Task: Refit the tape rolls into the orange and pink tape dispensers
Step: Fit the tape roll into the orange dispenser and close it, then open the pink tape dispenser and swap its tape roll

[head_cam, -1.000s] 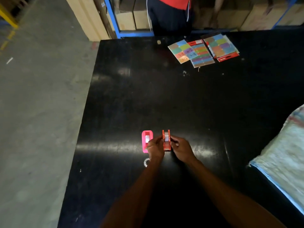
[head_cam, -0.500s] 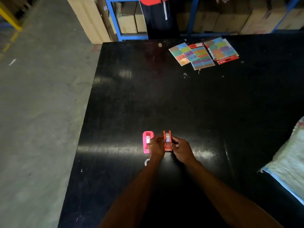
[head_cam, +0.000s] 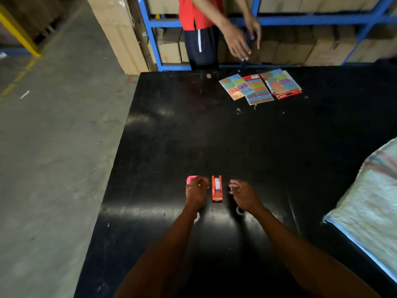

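Black table in a warehouse: orange tape dispenser is sitting loaded near its front edge.
Left hand is closing over the pink tape dispenser, apparently next; right hand is hovering loosely curled, empty.

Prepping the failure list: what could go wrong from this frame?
1. Left hand covers most of the pink dispenser; its roll seating can't be checked.
2. A loose white ring lies partly under the right hand, another near the left wrist; either could be knocked away.
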Motion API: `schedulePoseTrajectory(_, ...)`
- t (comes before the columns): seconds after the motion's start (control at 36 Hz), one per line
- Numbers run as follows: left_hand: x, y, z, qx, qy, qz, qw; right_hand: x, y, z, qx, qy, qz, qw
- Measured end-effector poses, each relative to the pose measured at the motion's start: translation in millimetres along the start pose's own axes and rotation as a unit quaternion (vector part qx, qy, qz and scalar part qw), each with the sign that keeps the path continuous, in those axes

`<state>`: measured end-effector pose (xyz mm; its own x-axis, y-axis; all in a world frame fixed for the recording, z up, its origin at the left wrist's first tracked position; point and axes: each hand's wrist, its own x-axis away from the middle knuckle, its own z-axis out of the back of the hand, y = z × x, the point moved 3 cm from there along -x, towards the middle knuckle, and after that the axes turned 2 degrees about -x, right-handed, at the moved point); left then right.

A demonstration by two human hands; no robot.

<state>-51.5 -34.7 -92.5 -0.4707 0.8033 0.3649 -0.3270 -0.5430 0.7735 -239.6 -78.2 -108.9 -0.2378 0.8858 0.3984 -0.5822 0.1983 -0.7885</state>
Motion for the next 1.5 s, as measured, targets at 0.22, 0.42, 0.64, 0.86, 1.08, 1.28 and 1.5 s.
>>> schedulePoseTrajectory(0.22,-3.4,-5.8,58.2,-0.009,-0.001,-0.073,0.997,8.9,-27.1,4.1,0.033,0.022,0.051,0.998)
schedulePoseTrajectory(0.42,-11.8,-33.8,102.3,-0.015,-0.023,-0.067,0.997,17.2,-59.5,-11.8,0.085,0.025,0.113,0.99)
schedulePoseTrajectory(0.64,-15.3,-49.6,106.3,-0.094,-0.145,-0.053,0.983,10.2,-83.1,-41.8,0.153,-0.039,0.137,0.978)
schedulePoseTrajectory(0.86,-28.5,-56.6,86.1,-0.172,-0.22,-0.119,0.953,-10.0,-93.2,-76.4,0.295,-0.086,0.141,0.941)
schedulePoseTrajectory(1.08,-48.7,-55.8,75.1,-0.167,-0.241,-0.134,0.947,-26.3,-99.1,-98.2,0.342,-0.08,0.117,0.929)
schedulePoseTrajectory(1.28,-59.6,-65.6,56.4,-0.164,-0.273,-0.166,0.933,-35.5,-97.3,-106.3,0.35,-0.084,0.126,0.924)
schedulePoseTrajectory(1.5,-65.2,-72.8,53.2,-0.117,-0.253,-0.153,0.948,-39.6,-93.7,-109.4,0.337,-0.099,0.144,0.925)
